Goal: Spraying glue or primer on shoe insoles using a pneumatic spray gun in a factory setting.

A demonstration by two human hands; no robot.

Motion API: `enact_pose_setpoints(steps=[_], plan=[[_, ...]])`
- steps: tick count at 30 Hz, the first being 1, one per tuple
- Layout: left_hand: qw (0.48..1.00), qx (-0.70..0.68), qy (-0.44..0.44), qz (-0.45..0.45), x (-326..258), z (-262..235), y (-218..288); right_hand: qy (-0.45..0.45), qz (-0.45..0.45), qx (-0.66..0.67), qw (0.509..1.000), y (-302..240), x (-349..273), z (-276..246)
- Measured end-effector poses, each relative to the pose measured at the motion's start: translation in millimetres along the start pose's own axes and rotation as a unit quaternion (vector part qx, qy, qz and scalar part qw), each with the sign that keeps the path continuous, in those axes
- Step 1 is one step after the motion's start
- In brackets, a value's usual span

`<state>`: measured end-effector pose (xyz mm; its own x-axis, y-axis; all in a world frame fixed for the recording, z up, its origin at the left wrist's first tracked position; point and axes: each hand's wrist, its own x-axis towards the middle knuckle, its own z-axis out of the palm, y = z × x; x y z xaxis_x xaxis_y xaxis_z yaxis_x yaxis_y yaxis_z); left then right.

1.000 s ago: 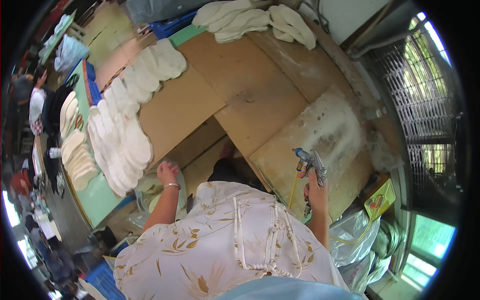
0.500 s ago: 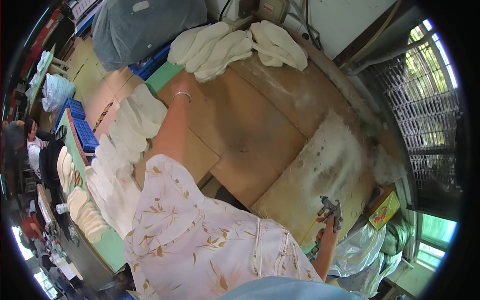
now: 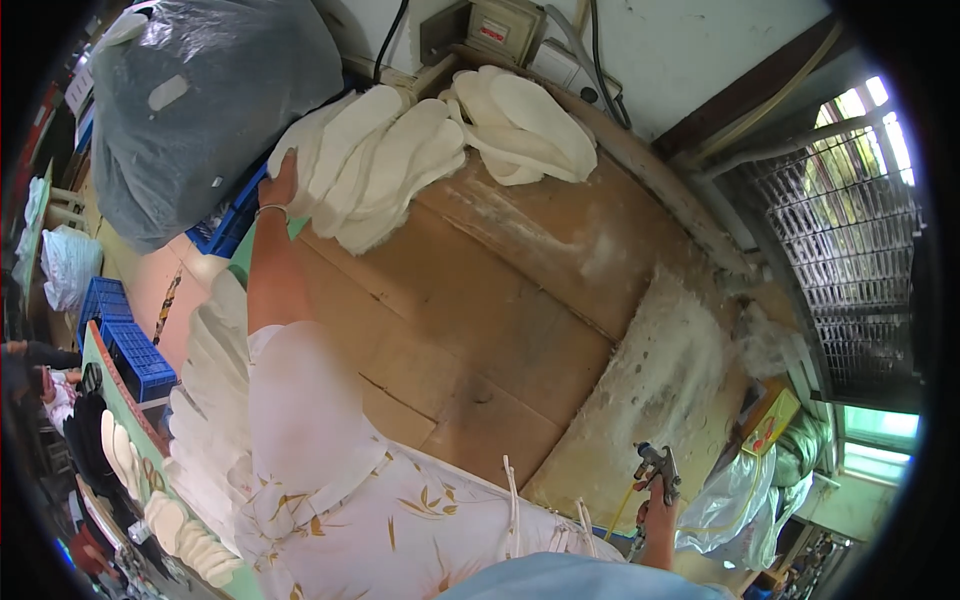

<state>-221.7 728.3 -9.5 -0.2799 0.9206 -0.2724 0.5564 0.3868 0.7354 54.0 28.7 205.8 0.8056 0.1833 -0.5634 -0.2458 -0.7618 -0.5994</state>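
Note:
My left hand (image 3: 281,182), with a bracelet at the wrist, is at the left end of a pile of cream-white shoe insoles (image 3: 385,150). Its fingers are closed on the edge of an insole there and partly hidden. Beside that pile lies a smaller stack of insoles (image 3: 525,120). Near the lower right, my right hand (image 3: 657,525) is wrapped round a metal spray gun (image 3: 655,468), nozzle end up. A yellow hose (image 3: 622,507) runs beside the gun. Cardboard sheets (image 3: 480,310) cover the worktop between my hands.
Rows of overlapping insoles (image 3: 208,400) line the left edge. A big grey plastic bag (image 3: 205,110) stands by a blue crate (image 3: 215,235). The right-hand board (image 3: 660,370) carries whitish residue. A yellow box (image 3: 770,420) and clear plastic bags (image 3: 725,505) are at the right.
My left arm has swung up and left, bringing the hand from over the cardboard to the insole pile. The right hand still holds the spray gun, slightly lower. The view has shifted.

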Motion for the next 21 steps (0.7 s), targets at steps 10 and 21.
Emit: enact_pose_setpoints(steps=[10, 21], plan=[[0.981, -0.039, -0.179, 0.056, -23.7, -42.8, 16.6, -0.059, -0.018, 0.013, 0.998, -4.4, 9.5, 19.8], [0.953, -0.251, -0.167, 0.013, -127.6, 9.9, -43.6, -0.086, -0.037, 0.013, 0.995, -10.7, 3.8, 25.3]])
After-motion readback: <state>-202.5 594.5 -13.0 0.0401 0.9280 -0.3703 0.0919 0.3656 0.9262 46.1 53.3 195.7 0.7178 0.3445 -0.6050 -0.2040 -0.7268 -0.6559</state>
